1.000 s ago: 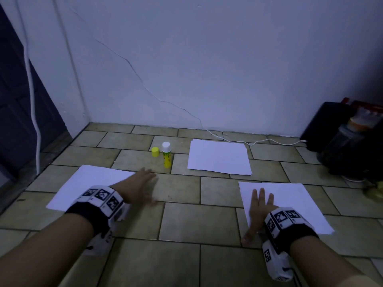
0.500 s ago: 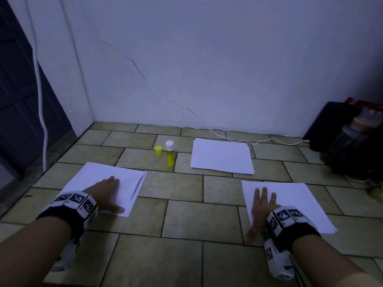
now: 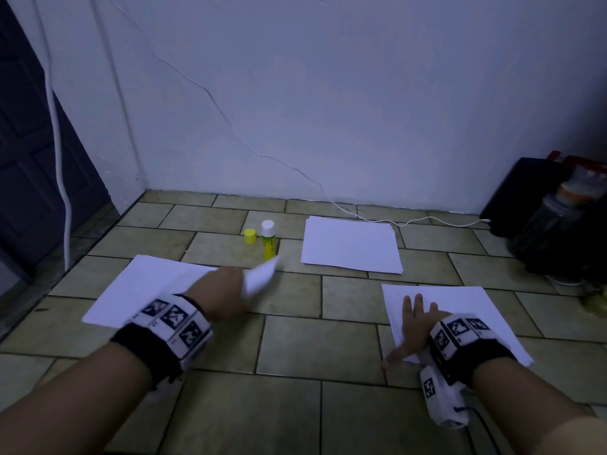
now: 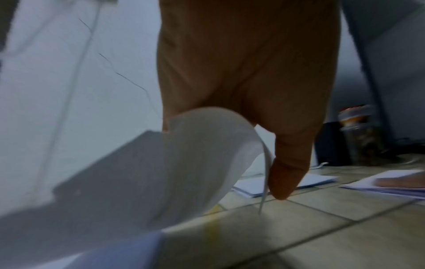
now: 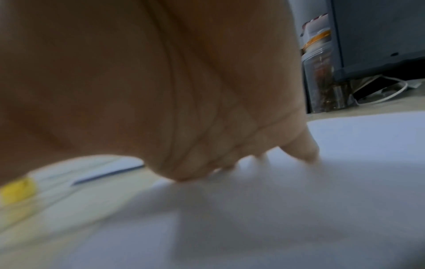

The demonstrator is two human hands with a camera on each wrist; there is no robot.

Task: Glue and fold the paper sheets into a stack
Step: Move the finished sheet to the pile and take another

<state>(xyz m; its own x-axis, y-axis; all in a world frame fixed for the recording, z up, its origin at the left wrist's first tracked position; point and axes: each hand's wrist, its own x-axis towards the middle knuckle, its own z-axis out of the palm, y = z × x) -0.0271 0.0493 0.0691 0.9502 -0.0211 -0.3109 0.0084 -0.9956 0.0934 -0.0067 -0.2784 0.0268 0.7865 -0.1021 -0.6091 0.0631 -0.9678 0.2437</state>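
Note:
Three white paper lots lie on the tiled floor: a left pile (image 3: 138,287), a far middle pile (image 3: 351,244) and a right sheet (image 3: 460,310). My left hand (image 3: 241,284) pinches the right edge of the left pile's top sheet (image 3: 259,277) and lifts it; in the left wrist view that sheet (image 4: 188,163) curls under my thumb (image 4: 287,172). My right hand (image 3: 415,310) lies flat with fingers spread on the right sheet's left part, its fingers (image 5: 301,147) pressing the paper (image 5: 299,218). An uncapped glue stick (image 3: 268,239) stands by its yellow cap (image 3: 250,236), behind the lifted sheet.
A white wall (image 3: 328,110) closes the far side, with a white cable (image 3: 410,221) along its base. A black box (image 3: 519,195) and a jar (image 3: 551,218) stand at the right. A dark door (image 3: 29,165) is at the left. Bare tiles (image 3: 312,339) lie between my hands.
My left hand, which rested on the left pile, has taken the top sheet's right edge and lifted it toward the right. My right hand has stayed flat on the right sheet.

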